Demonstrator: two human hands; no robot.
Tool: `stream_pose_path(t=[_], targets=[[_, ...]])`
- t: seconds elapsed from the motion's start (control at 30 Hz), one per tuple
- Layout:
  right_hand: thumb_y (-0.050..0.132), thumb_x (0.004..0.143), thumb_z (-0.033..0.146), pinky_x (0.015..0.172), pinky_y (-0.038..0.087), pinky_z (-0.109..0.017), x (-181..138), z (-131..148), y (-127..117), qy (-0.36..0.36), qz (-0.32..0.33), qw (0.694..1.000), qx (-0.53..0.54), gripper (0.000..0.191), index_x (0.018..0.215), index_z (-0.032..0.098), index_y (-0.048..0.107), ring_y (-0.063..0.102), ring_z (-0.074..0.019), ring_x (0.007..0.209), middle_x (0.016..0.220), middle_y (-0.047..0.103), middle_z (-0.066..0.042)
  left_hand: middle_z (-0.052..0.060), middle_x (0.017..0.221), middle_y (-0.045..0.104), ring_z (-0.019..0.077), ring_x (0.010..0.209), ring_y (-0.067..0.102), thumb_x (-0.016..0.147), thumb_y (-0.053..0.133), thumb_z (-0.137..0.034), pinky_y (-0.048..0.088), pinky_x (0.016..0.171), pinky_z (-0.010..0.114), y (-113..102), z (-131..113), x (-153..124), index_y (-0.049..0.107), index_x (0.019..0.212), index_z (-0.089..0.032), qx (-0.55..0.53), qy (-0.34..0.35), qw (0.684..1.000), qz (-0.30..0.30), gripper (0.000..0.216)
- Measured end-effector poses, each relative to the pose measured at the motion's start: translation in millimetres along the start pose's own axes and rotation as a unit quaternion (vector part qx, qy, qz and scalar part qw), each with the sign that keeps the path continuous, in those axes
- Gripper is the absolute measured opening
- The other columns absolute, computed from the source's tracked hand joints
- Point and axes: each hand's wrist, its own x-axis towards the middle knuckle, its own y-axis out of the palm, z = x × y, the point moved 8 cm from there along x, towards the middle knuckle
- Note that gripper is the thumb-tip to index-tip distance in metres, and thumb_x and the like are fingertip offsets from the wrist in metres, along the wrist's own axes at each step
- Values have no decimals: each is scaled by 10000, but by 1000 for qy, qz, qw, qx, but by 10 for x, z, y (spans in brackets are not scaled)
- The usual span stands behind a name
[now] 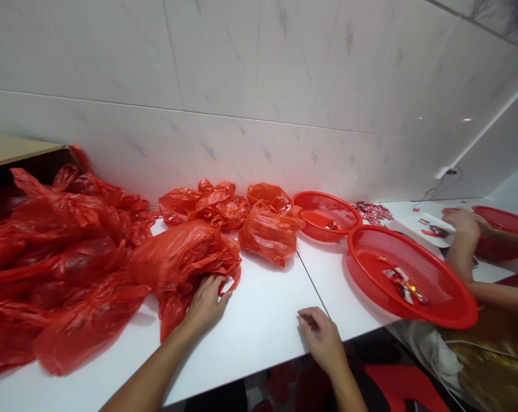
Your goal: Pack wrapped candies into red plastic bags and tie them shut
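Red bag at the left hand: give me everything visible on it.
The red bag looks like thin, glossy, slightly see-through plastic, heavily creased. Its bulging body lies toward the left; the loose, crumpled end faces right, with a handle-like loop beside the left hand. It rests on the white table, in front of another red bag. The left hand touches its folds; whether it grips them isn't clear. Contents can't be made out.

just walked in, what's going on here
The person's left hand touches the crumpled edge of a red plastic bag on the white table. The right hand hangs loosely curled by the table's near edge. More red bags are heaped to the left. On the right, a red basket holds small wrapped pieces beside a co-worker's arm.
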Motion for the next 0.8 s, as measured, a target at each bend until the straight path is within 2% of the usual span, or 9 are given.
stream_pose_path(t=[0.23, 0.33, 0.43, 0.5, 0.6, 0.7, 0.77, 0.8], targets=[[587, 978, 363, 746, 591, -330, 27, 94, -64, -7, -16, 1000, -6, 236, 1023, 195, 747, 716, -221, 829, 966, 743, -96, 111, 1180, 662, 327, 1174, 602, 923, 590, -373, 491, 1033, 473, -8, -41, 39, 661, 1154, -214, 1, 5, 1000, -6, 289], [583, 973, 365, 727, 590, -326, 36, 102, -76, -6, -18, 1000, -2, 241, 1012, 194, 749, 718, -220, 818, 953, 743, -93, 102, 1125, 675, 315, 1124, 620, 905, 600, -361, 508, 1009, 455, -49, -63, 45, 673, 1091, -215, -6, 7, 1000, -18, 248], [593, 956, 358, 740, 594, -343, 71, 103, -66, 15, -22, 1000, -9, 231, 1000, 195, 751, 719, -223, 801, 949, 744, -89, 89, 1062, 678, 289, 1062, 643, 931, 561, -346, 519, 980, 427, -171, -124, 30, 679, 949, -216, -22, 11, 999, -40, 177], [608, 940, 342, 748, 596, -356, 126, 170, -4, 29, -16, 999, -16, 220, 1020, 193, 748, 710, -215, 768, 964, 747, -87, 91, 1117, 686, 284, 1114, 642, 962, 542, -359, 505, 1019, 425, -313, -216, 6, 682, 908, -218, -46, 24, 996, -69, 207], [618, 928, 303, 699, 597, -323, 256, 462, 256, 25, 33, 998, 42, 308, 1209, 208, 703, 706, -187, 736, 983, 748, -67, 88, 1229, 692, 276, 1214, 628, 974, 578, -399, 475, 1097, 421, -539, -422, -48, 701, 931, -225, -111, 46, 987, -110, 217], [661, 900, 254, 660, 597, -279, 391, 934, 666, -2, 125, 983, 132, 684, 1552, 298, 462, 715, -154, 700, 963, 749, -11, 84, 1243, 700, 265, 1213, 644, 957, 629, -430, 486, 1115, 416, -659, -661, -112, 708, 916, -226, -206, 56, 972, -101, 222], [704, 865, 221, 695, 609, -288, 453, 1257, 918, -37, 184, 970, 154, 870, 1635, 358, 324, 724, -145, 686, 961, 752, 17, 89, 1258, 690, 271, 1227, 641, 942, 646, -441, 492, 1128, 428, -682, -795, -161, 718, 900, -228, -250, 63, 963, -79, 229], [711, 854, 204, 713, 612, -295, 475, 1392, 1009, -58, 203, 965, 155, 897, 1639, 374, 314, 730, -147, 692, 966, 754, 23, 92, 1265, 682, 277, 1237, 636, 935, 651, -445, 493, 1135, 436, -684, -837, -187, 726, 891, -231, -260, 64, 961, -70, 231]])
